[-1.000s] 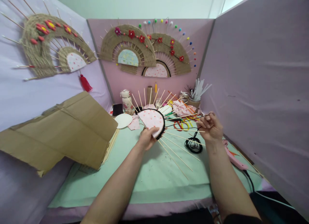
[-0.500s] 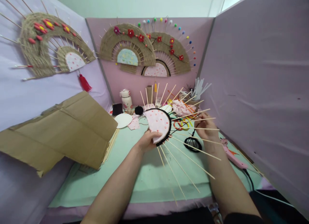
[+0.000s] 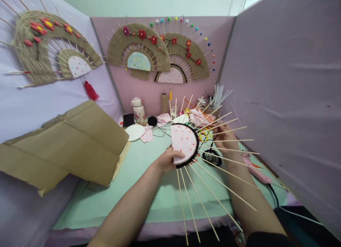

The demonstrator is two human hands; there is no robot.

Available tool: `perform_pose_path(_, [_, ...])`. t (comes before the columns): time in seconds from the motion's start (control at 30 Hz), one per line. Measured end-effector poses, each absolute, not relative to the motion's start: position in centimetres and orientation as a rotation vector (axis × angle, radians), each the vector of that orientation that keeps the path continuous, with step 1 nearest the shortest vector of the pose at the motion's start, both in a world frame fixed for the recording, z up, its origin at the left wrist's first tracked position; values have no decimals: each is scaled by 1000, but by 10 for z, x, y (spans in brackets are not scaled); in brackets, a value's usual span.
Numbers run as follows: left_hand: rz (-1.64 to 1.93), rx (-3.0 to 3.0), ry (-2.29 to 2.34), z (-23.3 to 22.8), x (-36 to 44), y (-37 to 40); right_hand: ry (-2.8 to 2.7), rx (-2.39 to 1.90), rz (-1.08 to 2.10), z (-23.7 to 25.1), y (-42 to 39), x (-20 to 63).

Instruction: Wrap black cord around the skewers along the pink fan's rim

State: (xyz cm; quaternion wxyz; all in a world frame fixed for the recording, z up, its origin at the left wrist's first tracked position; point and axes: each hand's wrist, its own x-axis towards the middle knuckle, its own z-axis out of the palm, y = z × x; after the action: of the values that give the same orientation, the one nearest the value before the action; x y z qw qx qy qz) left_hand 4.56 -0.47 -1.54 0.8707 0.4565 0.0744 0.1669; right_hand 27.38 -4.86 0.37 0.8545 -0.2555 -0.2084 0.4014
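Observation:
My left hand [image 3: 169,159] grips the lower edge of a half-round fan [image 3: 184,143], its thumb lying on the pink dotted cloth. Black yarn borders the curved rim, and several thin wooden sticks [image 3: 213,195] spread out from it to the right and downward. Behind the upper sticks, my right hand [image 3: 225,135] has its fingers closed on black yarn, partly hidden by the sticks. A loose wound bundle of black yarn [image 3: 211,157] hangs or lies just below that hand; I cannot tell which.
Folded cardboard [image 3: 66,147] leans at the left beside a white oval disc [image 3: 135,132]. A bottle [image 3: 138,109] and a black yarn ball [image 3: 152,121] stand farther back. A pink glue gun [image 3: 257,174] lies at the right. Finished fans [image 3: 138,41] hang on the partitions.
My left hand has moved the fan right and slightly down, turning it a little. The sticks now reach closer to my right hand and across the right forearm.

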Motion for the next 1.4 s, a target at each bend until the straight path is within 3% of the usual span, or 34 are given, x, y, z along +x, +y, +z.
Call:
perform_pose_path(0.77, [337, 907, 100, -21, 43, -2, -429, -514, 847, 5, -49, 272])
perform_pose_path(1.4, [645, 754, 382, -6, 34, 23, -514, -545, 796, 7, -55, 277])
